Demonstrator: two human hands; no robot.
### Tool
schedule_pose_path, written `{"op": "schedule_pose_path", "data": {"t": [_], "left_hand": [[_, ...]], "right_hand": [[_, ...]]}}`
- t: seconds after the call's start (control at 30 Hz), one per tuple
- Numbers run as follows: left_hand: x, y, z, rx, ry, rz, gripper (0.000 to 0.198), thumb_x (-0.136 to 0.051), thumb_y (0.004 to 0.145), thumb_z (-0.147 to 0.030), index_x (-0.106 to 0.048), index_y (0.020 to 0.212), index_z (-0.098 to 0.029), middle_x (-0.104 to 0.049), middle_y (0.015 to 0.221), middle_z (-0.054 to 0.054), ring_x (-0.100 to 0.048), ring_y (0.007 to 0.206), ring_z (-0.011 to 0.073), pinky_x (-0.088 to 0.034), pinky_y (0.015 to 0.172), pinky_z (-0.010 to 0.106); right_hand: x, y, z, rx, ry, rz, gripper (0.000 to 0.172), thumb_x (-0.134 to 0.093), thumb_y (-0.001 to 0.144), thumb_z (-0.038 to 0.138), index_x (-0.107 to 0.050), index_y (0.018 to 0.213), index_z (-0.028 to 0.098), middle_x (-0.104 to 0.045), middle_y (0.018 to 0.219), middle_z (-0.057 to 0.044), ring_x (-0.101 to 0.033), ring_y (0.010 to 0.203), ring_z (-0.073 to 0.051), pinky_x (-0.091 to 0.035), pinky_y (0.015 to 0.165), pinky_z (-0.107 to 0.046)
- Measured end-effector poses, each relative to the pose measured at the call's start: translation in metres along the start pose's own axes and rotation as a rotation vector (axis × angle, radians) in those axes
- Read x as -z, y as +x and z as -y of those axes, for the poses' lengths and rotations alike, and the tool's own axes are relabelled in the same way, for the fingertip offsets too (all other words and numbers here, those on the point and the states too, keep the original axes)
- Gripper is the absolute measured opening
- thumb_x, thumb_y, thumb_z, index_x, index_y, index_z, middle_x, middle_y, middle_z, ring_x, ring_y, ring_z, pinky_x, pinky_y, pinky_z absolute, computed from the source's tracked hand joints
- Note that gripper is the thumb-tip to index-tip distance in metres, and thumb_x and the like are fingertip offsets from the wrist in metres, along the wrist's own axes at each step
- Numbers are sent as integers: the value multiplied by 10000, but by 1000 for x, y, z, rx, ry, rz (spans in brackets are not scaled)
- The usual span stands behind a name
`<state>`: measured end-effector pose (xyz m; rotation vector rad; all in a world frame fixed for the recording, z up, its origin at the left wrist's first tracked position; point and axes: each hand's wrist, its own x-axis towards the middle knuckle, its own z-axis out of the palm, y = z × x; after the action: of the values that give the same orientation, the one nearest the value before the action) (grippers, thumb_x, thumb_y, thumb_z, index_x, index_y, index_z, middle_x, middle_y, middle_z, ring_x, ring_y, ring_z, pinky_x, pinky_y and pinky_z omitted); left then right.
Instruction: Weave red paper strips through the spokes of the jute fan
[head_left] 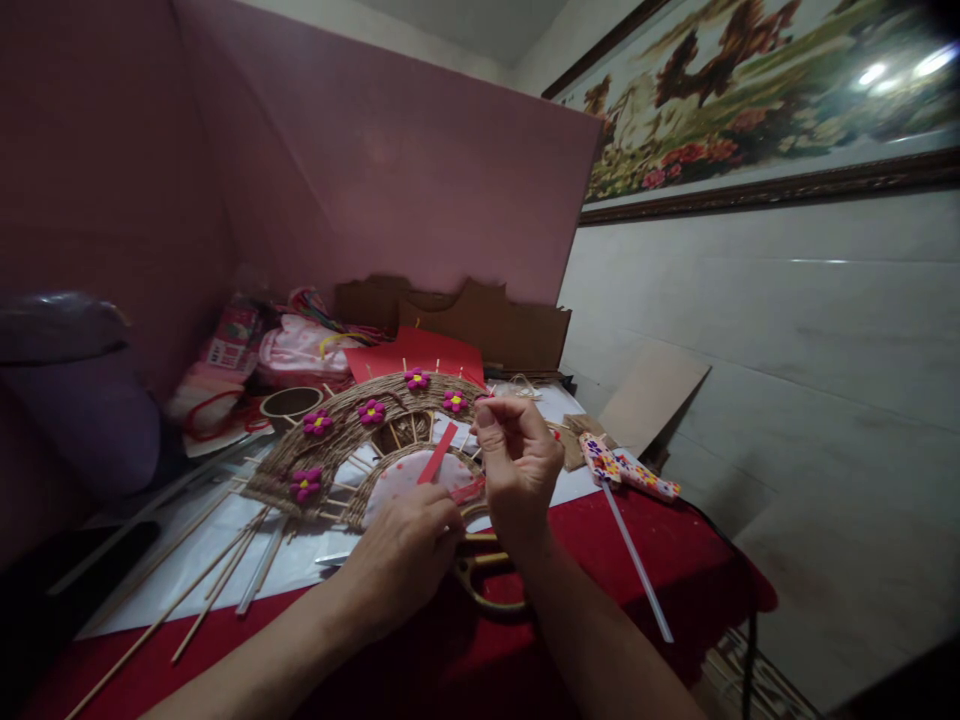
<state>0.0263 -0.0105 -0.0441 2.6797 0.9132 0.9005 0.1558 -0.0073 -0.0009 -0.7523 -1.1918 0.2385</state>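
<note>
My left hand (409,545) is closed, with a narrow red strip (437,455) standing up from its fingers. My right hand (517,460) is raised beside it, thumb and forefinger pinched together; a tiny reddish bit shows at the fingertips, too small to name. Behind both hands lies a fan-shaped piece woven of brown cord (341,430) over thin sticks. Purple flowers with yellow centres, one a purple flower (371,412), dot its band, and a pale dotted half-round cloth (397,487) fills its inner part. Gold-handled scissors (491,590) lie under my hands, partly hidden.
Loose wooden sticks (217,570) lie at the left on white sheets. Red paper (420,355) and torn cardboard (487,320) stand behind, near a tape roll (291,402). On the red tablecloth (600,590) at right lies a glue stick (637,560) beside flowered cloth (600,460).
</note>
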Motion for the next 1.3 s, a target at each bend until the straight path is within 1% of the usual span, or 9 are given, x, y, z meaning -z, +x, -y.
{"op": "schedule_pose_path", "data": {"t": [0.13,0.37,0.57,0.7,0.9,1.1,1.3], "left_hand": [[-3,0,1,7,1,-17,182,-472,813,-71,-580,700,-164,-618,743,41,-544,695,161,-447,640,313],[-5,2,2,5,-107,-106,184,-515,758,-27,-617,730,-177,-605,709,22,-541,651,142,-427,591,275],[-3,3,2,17,-170,-93,191,-525,755,-35,-653,719,-172,-615,708,30,-552,645,139,-425,582,269],[-5,3,4,19,-199,-88,250,-490,740,4,-666,705,-169,-619,695,35,-560,646,142,-431,580,271],[-5,4,3,-17,-230,-120,272,-492,742,-5,-691,697,-185,-632,668,35,-575,628,143,-447,564,270],[-5,3,1,-23,-209,-127,280,-487,763,-29,-697,662,-185,-634,649,34,-580,622,143,-458,560,271],[-6,3,4,-56,-166,-146,298,-467,786,-38,-692,657,-186,-625,646,34,-572,608,139,-454,542,271]], "right_hand": [[0,0,0,3,7,-2,67,-565,842,243,-601,817,192,-584,704,10,-531,617,-113,-413,546,-244],[0,0,1,8,5,2,67,-562,844,242,-599,821,191,-582,700,14,-536,615,-113,-418,549,-241],[0,-1,0,3,-18,7,79,-555,846,255,-595,828,190,-598,730,-3,-553,640,-125,-437,570,-252],[0,-1,-1,0,-21,8,80,-557,845,255,-598,838,188,-607,736,-7,-555,640,-127,-443,573,-254],[0,-2,-1,2,-20,5,76,-559,844,254,-602,845,191,-606,741,-4,-563,643,-126,-448,574,-250],[-1,-1,0,11,-31,5,75,-553,845,251,-596,836,191,-601,724,-1,-559,630,-124,-448,568,-250],[-1,-1,0,10,-21,8,72,-553,844,249,-596,832,192,-587,705,4,-545,619,-121,-442,560,-250]]}}
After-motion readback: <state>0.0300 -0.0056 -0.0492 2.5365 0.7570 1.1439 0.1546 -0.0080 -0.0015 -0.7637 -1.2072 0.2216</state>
